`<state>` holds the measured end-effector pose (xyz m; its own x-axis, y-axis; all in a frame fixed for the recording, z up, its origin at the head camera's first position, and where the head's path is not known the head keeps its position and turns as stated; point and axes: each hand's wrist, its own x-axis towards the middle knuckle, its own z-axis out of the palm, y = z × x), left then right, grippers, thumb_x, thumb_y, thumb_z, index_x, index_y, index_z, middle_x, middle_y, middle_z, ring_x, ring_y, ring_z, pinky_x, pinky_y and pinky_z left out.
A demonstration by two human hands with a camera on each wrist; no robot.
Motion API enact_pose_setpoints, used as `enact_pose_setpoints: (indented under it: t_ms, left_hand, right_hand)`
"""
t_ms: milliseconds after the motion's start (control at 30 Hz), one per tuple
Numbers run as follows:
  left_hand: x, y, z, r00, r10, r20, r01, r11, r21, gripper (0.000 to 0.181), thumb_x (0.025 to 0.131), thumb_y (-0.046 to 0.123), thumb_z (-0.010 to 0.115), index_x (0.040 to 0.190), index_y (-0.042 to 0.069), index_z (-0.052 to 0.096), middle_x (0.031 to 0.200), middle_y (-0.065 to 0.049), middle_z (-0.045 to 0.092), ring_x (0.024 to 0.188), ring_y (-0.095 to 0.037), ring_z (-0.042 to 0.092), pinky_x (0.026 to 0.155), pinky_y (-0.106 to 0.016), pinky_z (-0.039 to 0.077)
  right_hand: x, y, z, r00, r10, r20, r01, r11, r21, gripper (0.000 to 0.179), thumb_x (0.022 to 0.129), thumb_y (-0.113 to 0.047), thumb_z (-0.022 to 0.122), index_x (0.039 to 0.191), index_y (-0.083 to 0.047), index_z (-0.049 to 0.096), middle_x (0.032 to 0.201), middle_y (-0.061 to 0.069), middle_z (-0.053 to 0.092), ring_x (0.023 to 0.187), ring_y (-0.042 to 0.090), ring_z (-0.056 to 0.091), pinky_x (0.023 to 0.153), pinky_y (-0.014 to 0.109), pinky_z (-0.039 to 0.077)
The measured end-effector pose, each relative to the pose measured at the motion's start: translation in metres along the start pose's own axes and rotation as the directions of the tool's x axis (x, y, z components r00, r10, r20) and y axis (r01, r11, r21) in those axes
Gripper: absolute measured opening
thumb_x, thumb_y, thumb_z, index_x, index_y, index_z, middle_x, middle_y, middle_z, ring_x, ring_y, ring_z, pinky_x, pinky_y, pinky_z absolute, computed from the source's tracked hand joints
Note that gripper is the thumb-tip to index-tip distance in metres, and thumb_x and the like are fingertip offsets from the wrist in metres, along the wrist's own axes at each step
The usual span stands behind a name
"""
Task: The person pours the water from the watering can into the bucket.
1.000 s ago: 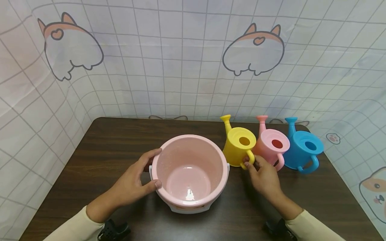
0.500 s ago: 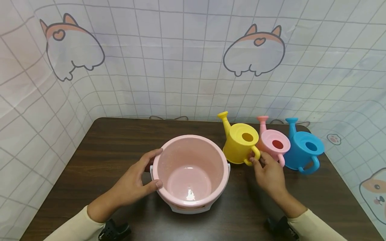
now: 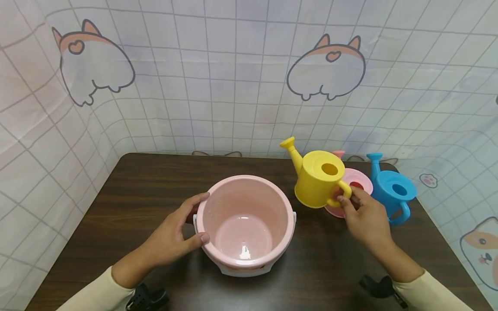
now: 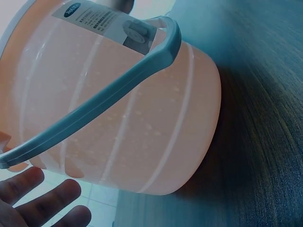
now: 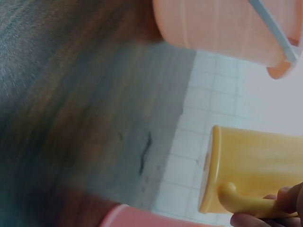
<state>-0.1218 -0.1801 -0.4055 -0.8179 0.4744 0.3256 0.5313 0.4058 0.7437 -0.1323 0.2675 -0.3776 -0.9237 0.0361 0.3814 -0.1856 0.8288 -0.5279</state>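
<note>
A pink bucket (image 3: 245, 263) stands upright at the middle of the table. My left hand (image 3: 171, 235) rests against its left side, thumb and index fingertip at the rim; in the left wrist view the other fingers are spread beside the wall, near the grey bail handle (image 4: 104, 101). My right hand (image 3: 367, 218) pinches the handle of a yellow watering can (image 3: 317, 181). The can is raised off the table, its base in the air in the right wrist view. Behind it, partly hidden, stands a pink watering can (image 3: 359, 177); to the right is a blue watering can (image 3: 394, 188).
The dark wooden table (image 3: 148, 194) reaches back to a white grid-patterned cloth (image 3: 218, 86) with cartoon dogs, which also hangs at both sides. A label (image 4: 106, 23) is stuck on the bucket's outer wall.
My right hand has raised the yellow watering can from the table and moved it right, so it now overlaps the pink one. The left hand and bucket have stayed in place.
</note>
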Motion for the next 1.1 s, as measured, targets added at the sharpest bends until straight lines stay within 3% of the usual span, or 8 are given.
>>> enact_pose_setpoints:
  t_ms: [200,400,600,800,1100]
  left_hand:
    - [0.001,0.001,-0.001,1.0,0.012,0.005,-0.012,1.0,-0.012,0.08,0.092,0.036,0.074,0.159,0.022,0.033,0.135,-0.003,0.062,0.106,-0.015,0.064,0.092,-0.038,0.051]
    - [0.002,0.001,-0.002,1.0,0.015,0.009,-0.014,1.0,-0.019,0.08,0.092,0.036,0.073,0.159,0.021,0.032,0.135,-0.003,0.062,0.106,-0.015,0.063,0.091,-0.04,0.052]
    - [0.001,0.001,-0.002,1.0,0.001,0.01,-0.001,1.0,-0.012,0.08,0.091,0.035,0.073,0.159,0.022,0.032,0.136,-0.002,0.061,0.107,-0.015,0.063,0.092,-0.038,0.052]
    - [0.0,0.0,-0.001,1.0,-0.003,0.012,0.004,1.0,-0.019,0.08,0.091,0.035,0.073,0.159,0.023,0.032,0.137,-0.003,0.061,0.108,-0.016,0.063,0.093,-0.039,0.052]
    - [-0.001,-0.001,-0.001,0.999,0.031,-0.006,-0.032,0.999,-0.026,0.08,0.091,0.036,0.074,0.159,0.021,0.032,0.132,-0.003,0.063,0.102,-0.014,0.065,0.09,-0.039,0.05]
  right_hand:
    - [0.002,-0.005,-0.02,0.999,0.037,0.034,-0.038,0.999,0.02,0.037,0.103,-0.02,0.064,0.132,0.004,0.062,0.095,0.02,0.074,0.058,0.018,0.064,0.047,0.026,0.047]
    - [0.005,-0.006,-0.036,1.0,-0.013,-0.008,0.012,0.999,-0.033,0.034,0.103,-0.019,0.064,0.131,0.001,0.064,0.103,0.021,0.075,0.069,0.023,0.064,0.044,0.028,0.042]
    - [0.005,-0.007,-0.047,0.998,-0.048,-0.035,0.046,0.997,-0.065,0.033,0.101,-0.02,0.068,0.127,0.0,0.067,0.099,0.019,0.076,0.067,0.013,0.056,0.044,0.028,0.04]
    - [0.005,-0.009,-0.056,0.999,-0.042,-0.017,0.041,0.997,-0.063,0.038,0.1,-0.022,0.069,0.132,0.0,0.065,0.099,0.018,0.076,0.071,0.002,0.054,0.047,0.027,0.042]
    - [0.005,-0.013,-0.069,0.997,-0.074,-0.005,0.074,0.997,-0.015,0.028,0.101,-0.017,0.067,0.126,-0.004,0.069,0.101,0.013,0.076,0.073,-0.005,0.053,0.052,0.02,0.04]
